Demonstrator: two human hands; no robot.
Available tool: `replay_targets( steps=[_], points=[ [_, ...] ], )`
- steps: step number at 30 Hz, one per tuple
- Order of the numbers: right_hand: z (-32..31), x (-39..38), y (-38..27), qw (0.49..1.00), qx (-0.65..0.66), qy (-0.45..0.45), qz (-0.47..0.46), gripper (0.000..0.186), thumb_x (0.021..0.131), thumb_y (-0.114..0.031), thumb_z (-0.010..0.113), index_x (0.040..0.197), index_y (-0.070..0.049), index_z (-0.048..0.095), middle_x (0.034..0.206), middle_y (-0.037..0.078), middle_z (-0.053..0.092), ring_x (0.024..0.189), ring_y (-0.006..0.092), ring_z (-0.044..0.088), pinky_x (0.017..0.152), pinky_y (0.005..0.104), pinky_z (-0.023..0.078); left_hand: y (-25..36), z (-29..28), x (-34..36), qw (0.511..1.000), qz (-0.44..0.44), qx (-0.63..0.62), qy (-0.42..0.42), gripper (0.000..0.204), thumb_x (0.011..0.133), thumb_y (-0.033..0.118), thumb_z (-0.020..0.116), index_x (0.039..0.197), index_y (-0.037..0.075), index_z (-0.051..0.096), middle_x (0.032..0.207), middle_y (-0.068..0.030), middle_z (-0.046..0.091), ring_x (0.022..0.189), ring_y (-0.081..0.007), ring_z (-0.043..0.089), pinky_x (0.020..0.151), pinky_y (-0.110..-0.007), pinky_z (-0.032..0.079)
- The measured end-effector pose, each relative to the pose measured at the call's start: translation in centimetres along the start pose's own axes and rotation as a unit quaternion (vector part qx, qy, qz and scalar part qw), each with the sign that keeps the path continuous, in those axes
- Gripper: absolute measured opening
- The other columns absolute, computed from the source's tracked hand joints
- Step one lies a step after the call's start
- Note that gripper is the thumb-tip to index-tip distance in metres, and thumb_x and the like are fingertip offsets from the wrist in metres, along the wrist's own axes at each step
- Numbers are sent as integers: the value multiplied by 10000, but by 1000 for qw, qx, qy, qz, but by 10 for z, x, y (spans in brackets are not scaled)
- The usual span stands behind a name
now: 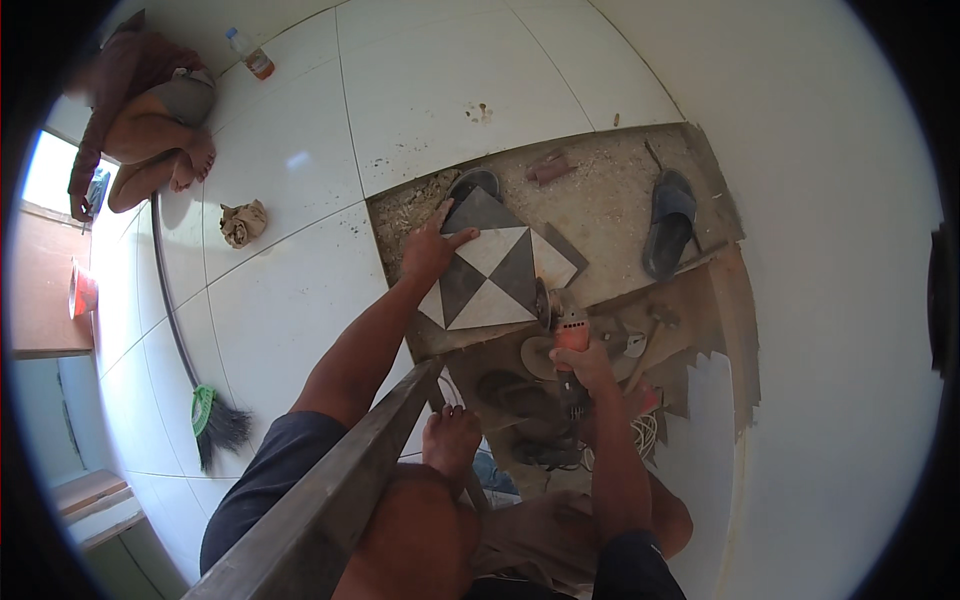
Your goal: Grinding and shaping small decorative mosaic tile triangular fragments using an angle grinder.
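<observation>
As the person's left hand [428, 256] presses on a square tile of black and white triangles [512, 270] at the centre of the frame, its fingers spread wide, apparently to steady the piece, the right hand [590, 366] closes its fingers around an orange-and-black angle grinder [571, 336]. That grip seems meant to keep the round disc [545, 304] at the tile's right edge; whether they touch cannot be told. Corners showing beneath suggest at least one more patterned tile, perhaps serving as support.

Two dark sandals lie on the rough grey bare patch of floor [610, 200]: one backless sandal [670, 225] at right, and one rounded sandal [477, 183] partly covered by the tile's upper corner, possibly propping it. More dark footwear [515, 395] sits in shadow below, too dim to count.

At upper left are one crouching co-worker [165, 100] and one clear plastic bottle of orange liquid [258, 63]; farther down, one crumpled brown paper bag [243, 224] and one green-collared black broom [215, 425].
</observation>
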State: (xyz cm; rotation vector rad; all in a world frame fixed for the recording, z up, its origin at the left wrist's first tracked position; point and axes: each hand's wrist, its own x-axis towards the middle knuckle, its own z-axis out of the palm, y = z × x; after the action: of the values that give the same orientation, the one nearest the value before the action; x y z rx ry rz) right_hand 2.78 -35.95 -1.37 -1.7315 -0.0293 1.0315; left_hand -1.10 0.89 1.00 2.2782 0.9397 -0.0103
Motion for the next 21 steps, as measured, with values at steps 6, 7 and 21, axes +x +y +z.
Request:
replay_targets(
  steps=[6,7,21],
  points=[
    [6,3,-9,1000,-1,21,7,388,701,-224,875,974,-9,699,856,46,695,714,131,669,647,299,548,-2,1,-2,1000,9,-19,6,958,776,736,705,1553,253,423,1336,-207,647,1217,-392,631,1041,-469,488],
    [6,3,-12,1000,4,17,11,378,705,-217,874,965,-7,698,851,46,695,704,129,670,640,298,549,-3,1,-1,1000,8,-13,5,958,776,737,705,1553,253,422,1338,-208,646,1219,-391,630,1040,-469,489],
    [11,22,-35,999,13,29,-27,354,728,-200,858,959,10,691,821,57,693,699,128,674,640,291,563,-2,3,-1,1000,15,-6,14,953,775,740,702,1550,257,427,1295,-208,670,1185,-392,650,1006,-474,511]
  ],
)
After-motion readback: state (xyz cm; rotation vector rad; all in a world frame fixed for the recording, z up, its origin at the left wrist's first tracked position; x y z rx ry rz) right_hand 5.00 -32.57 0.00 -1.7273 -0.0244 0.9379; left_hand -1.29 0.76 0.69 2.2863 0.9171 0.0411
